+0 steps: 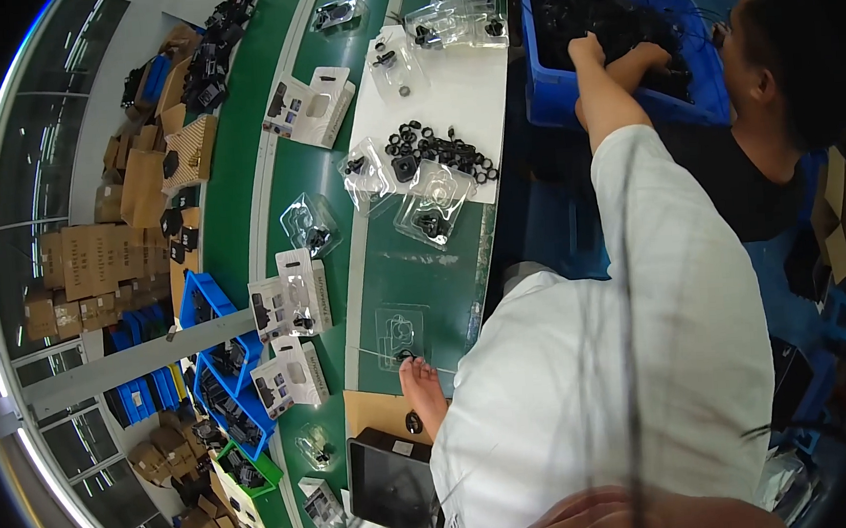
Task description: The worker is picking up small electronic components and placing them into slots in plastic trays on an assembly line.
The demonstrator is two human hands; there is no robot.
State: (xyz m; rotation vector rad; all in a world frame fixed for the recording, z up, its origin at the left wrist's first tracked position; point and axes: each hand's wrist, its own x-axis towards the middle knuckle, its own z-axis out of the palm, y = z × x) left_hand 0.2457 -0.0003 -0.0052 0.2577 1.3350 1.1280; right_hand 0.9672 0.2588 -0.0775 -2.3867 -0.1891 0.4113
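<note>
My left hand (pixel 423 391) is at the green workbench. Its fingers are stretched out, fingertips at the lower edge of a clear plastic blister tray (pixel 404 326), beside a small black ring-shaped part (pixel 406 355) there. My right arm, in a white sleeve, reaches far out to a blue bin (pixel 551 98) full of tangled black cabled parts (pixel 611 6). Over that heap my right hand (pixel 586 50) is closed; what its fingers hold, if anything, is hidden. Close beside it, a co-worker's hand (pixel 648 56) is in the same bin.
Black rings (pixel 440 150) lie heaped on a white sheet (pixel 488 73), among more blister trays (pixel 431 205). Opened printed cards (pixel 309 105) stand along the bench. A dark flat box (pixel 391 484) lies near my left forearm. Blue bins (pixel 224 361) line the far side. A co-worker (pixel 745 173) is at the right.
</note>
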